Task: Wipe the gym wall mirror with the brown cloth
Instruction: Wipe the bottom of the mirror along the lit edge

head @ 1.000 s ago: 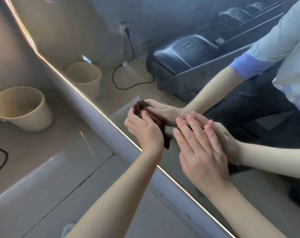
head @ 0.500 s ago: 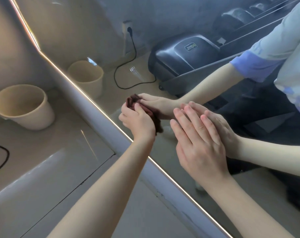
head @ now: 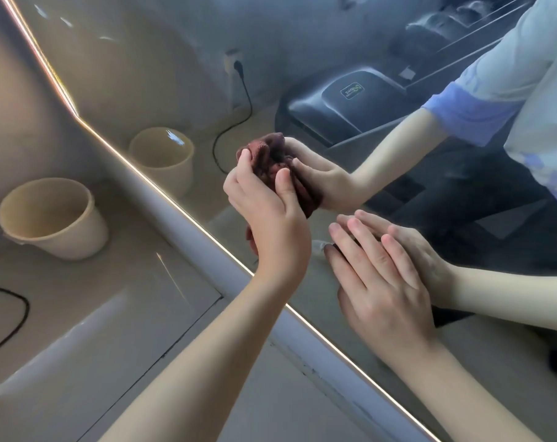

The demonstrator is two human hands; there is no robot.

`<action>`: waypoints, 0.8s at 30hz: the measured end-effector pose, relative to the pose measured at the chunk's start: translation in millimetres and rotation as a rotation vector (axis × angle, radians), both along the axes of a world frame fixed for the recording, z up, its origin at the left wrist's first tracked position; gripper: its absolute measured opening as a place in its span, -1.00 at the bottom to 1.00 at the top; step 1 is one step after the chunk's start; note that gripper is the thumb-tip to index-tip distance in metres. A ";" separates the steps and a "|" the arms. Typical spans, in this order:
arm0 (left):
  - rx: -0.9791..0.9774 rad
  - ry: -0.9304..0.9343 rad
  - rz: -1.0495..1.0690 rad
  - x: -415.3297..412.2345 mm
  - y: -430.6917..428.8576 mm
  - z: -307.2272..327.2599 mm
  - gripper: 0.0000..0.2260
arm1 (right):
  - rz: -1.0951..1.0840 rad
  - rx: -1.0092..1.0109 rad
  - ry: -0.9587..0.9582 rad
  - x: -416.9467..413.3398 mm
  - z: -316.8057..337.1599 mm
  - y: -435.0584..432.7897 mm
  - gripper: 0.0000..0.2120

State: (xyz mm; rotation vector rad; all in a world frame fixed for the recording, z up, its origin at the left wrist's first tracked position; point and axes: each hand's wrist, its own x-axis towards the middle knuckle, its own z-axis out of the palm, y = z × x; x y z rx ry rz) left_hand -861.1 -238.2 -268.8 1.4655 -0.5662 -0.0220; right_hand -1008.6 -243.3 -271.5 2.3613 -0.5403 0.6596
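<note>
Two hands meet the mirror (head: pixel 175 74): the left hand (head: pixel 264 215) grips the bunched brown cloth (head: pixel 267 169) against the glass, the right hand (head: pixel 379 282) presses flat beside it, fingers straight and together

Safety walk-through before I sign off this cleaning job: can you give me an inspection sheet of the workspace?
Surface: gym wall mirror, hazy smears on glass.
Job's things: brown cloth, bunched, against the mirror.
Clutter: beige bucket on floor.
Grips: left hand holds cloth; right hand flat on glass.
Cables: black cable looped on floor.
Surroundings: treadmill and plugged wall socket, reflected; lit strip along mirror edge.
</note>
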 end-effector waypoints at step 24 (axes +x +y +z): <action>0.124 0.126 0.019 32.3 -1.1 -9.2 -0.65 | -0.072 -0.084 -0.053 61.4 17.2 -8.9 -0.59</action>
